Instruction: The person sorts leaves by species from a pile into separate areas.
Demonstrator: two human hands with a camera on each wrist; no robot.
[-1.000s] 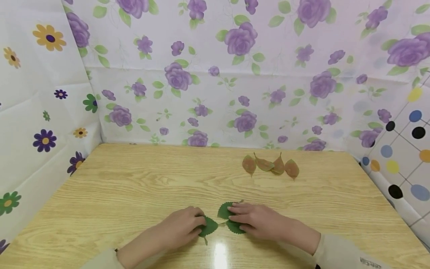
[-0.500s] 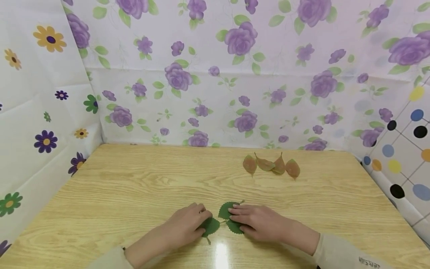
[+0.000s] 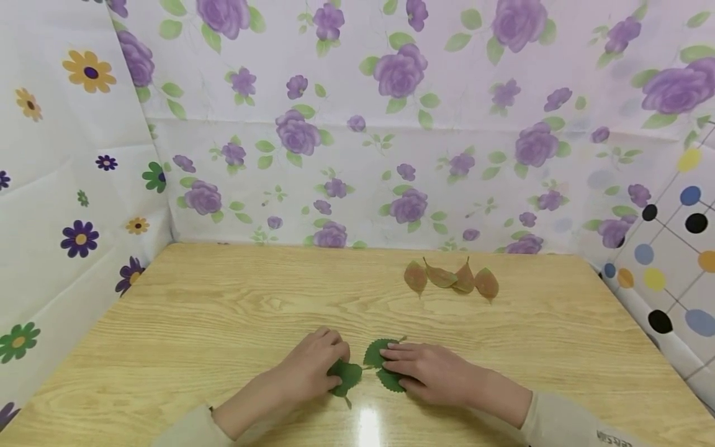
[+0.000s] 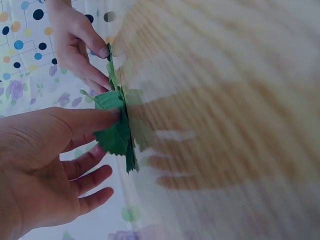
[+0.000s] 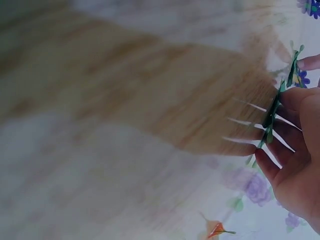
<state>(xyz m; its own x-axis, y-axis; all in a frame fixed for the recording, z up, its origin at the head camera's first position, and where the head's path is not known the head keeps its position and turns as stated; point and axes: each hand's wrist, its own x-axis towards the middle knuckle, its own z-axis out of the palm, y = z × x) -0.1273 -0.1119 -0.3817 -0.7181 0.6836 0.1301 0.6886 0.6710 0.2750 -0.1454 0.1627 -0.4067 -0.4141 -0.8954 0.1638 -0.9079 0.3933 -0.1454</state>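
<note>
Between its thumb and index finger, my left hand (image 3: pixel 311 363) pinches a green leaf (image 3: pixel 350 377) with toothed edges. The left wrist view shows that leaf (image 4: pixel 112 134) tilted up, its thumb on the face and the other fingers spread. Just to the right, my right hand (image 3: pixel 432 372) rests with extended fingers on two more green leaves, an upper leaf (image 3: pixel 377 352) and a lower leaf (image 3: pixel 390 380). Its fingers cover their right parts. From the side, in the right wrist view, the fingertips of the right hand (image 5: pixel 295 150) meet the leaves at the tabletop.
Several reddish-brown leaves (image 3: pixel 441 277) lie in a row toward the back right of the glossy wooden table (image 3: pixel 234 292). A cloth with purple flowers (image 3: pixel 335 155) hangs behind the table, with other patterned cloths at both sides.
My left hand has shifted slightly right and away from me, and the leaf at its fingers has turned and tilted. My right hand stays in place on its leaves.
</note>
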